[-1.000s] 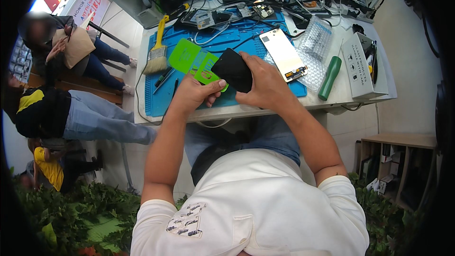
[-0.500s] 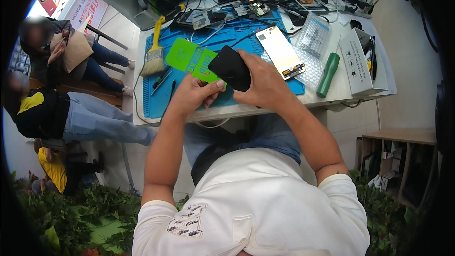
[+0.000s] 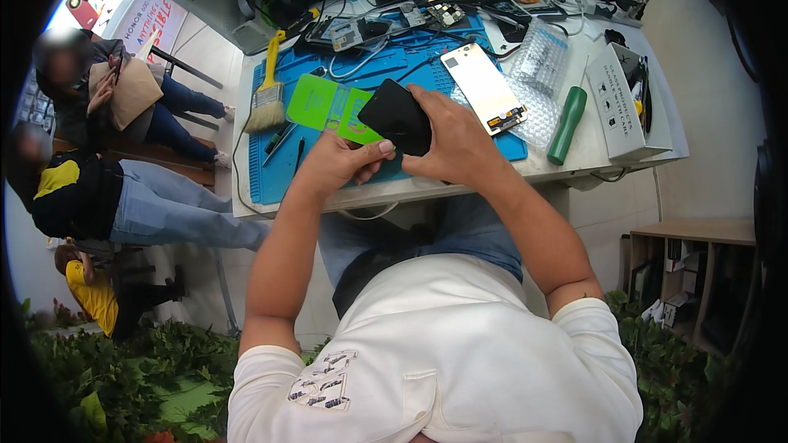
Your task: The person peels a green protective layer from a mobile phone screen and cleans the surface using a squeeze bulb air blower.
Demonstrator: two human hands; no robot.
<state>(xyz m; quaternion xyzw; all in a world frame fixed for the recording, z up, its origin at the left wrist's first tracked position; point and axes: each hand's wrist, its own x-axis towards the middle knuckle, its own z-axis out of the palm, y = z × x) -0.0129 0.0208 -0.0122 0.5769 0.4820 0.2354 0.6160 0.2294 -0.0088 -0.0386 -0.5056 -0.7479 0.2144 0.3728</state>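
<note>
My right hand (image 3: 456, 138) grips a black phone (image 3: 397, 119) by its right side, the dark glossy face tilted up. My left hand (image 3: 343, 162) pinches the lower edge of a bright green printed sheet (image 3: 312, 102) between thumb and fingers. A see-through band crosses the middle of this sheet. The phone overlaps the sheet's right end, and my left thumb lies close to the phone's lower left edge. I cannot tell whether the sheet sticks to the phone. Both are held above the blue work mat (image 3: 263, 184) near the table's front edge.
Right of my hands lie a pale phone screen panel (image 3: 480, 86), bubble wrap (image 3: 538, 74), a green-handled screwdriver (image 3: 568, 127) and a white box (image 3: 620, 107) of tools. A yellow-handled brush (image 3: 267, 98) rests at left. Phone parts and cables crowd the back. People sit at far left.
My hands, the phone and the green sheet have shifted only slightly. The sheet's angle has changed a little. Both grips stay the same.
</note>
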